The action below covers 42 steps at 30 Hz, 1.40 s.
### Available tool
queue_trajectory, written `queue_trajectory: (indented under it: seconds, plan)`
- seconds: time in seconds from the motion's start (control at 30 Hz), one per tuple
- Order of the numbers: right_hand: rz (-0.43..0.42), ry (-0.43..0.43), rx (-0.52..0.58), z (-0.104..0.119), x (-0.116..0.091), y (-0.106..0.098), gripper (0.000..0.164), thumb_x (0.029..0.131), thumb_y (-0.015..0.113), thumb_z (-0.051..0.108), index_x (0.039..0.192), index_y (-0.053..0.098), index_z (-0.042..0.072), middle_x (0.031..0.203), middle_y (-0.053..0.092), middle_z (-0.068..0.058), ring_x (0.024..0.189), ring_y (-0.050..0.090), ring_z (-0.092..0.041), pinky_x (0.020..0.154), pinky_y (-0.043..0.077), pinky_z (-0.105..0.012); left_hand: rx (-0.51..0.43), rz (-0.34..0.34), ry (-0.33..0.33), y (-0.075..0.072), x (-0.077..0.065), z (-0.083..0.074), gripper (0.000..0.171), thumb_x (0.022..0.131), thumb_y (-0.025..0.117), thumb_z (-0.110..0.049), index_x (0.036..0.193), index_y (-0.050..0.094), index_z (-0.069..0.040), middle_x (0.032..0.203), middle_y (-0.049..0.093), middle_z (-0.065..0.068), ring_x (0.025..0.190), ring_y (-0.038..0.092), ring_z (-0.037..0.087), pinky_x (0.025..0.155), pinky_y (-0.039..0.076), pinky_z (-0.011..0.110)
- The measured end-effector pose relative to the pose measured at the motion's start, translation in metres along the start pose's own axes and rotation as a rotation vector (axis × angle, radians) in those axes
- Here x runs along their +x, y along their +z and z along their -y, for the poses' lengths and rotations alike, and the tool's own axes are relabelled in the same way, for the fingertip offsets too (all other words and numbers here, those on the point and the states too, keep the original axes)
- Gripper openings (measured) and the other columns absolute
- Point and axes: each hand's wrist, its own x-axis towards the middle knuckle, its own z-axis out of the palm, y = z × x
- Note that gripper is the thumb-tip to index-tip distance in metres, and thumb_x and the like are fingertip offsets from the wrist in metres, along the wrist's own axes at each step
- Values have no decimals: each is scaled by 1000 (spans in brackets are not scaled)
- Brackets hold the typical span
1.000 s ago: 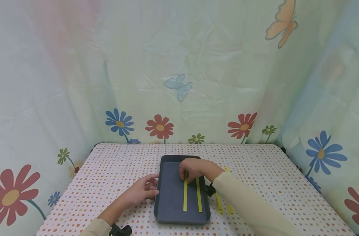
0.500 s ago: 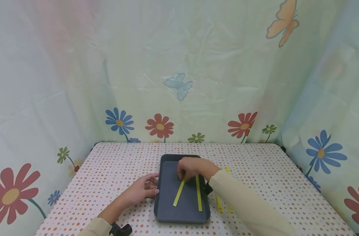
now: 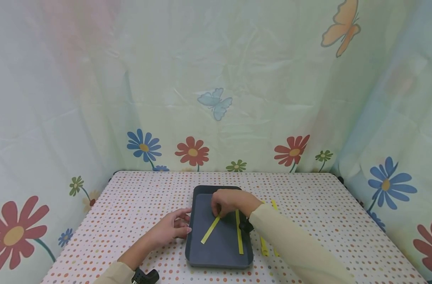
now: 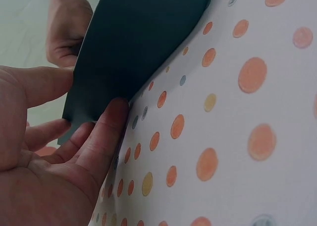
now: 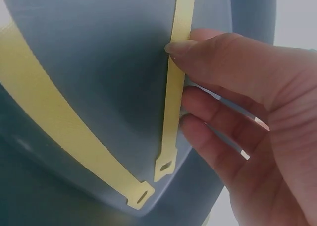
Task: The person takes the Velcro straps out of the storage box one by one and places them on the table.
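A dark grey tray [image 3: 201, 254] stands on the table. My right hand [image 3: 230, 201] reaches into it and pinches a yellow hook-and-loop cable tie [image 3: 210, 230] between thumb and fingers. That tie's slotted head shows below the fingers in the right wrist view, close over the tray floor. A second yellow cable tie [image 3: 239, 240] lies lengthwise along the tray's right side. My left hand [image 3: 170, 225] rests its fingertips against the tray's left wall [image 4: 133, 37], fingers loosely extended.
Several more yellow ties [image 3: 264, 247] lie on the dotted tablecloth [image 3: 148, 197] right of the tray, partly hidden by my right sleeve [image 3: 290, 236]. A flowered curtain [image 3: 251, 79] hangs behind the table and at both sides.
The pinched tie was lying straight, parallel to the other; its near end has swung left, so it slants now. My right hand has shifted slightly left. The left hand has stayed put.
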Motion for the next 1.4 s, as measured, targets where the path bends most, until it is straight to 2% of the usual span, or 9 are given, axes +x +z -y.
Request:
queue_trajectory:
  seconds: [0.37, 0.9, 1.13, 1.4]
  plan:
    - [-7, 15, 15, 2, -2, -2, 17, 85, 81, 6, 82, 78, 22, 80, 68, 14, 73, 59, -2, 70, 52, -21, -7, 7, 26, -1, 1, 2, 69, 97, 69, -10, 156, 35, 2, 134, 53, 22, 99, 65, 16, 81, 58, 32]
    - [-33, 31, 24, 1, -4, -2, 16, 85, 83, 9, 82, 79, 24, 81, 69, 15, 74, 61, -1, 70, 54, -21, -1, 1, -1, -1, 1, 4, 69, 97, 70, -12, 156, 36, -1, 135, 54, 21, 99, 67, 17, 76, 56, 33]
    - [-47, 45, 97, -2, -12, -2, 13, 85, 84, 11, 84, 81, 24, 84, 72, 16, 76, 63, 0, 73, 55, -23, -5, 9, 7, -2, 2, 5, 69, 98, 69, -11, 157, 35, -1, 135, 53, 21, 99, 66, 17, 77, 57, 32]
    - [-71, 4, 159, -8, -18, -4, 10, 83, 86, 11, 87, 83, 20, 85, 75, 14, 76, 65, 0, 73, 56, -22, -5, 18, 11, -2, 3, 5, 69, 98, 69, -11, 157, 35, -1, 134, 53, 21, 98, 66, 16, 71, 54, 28]
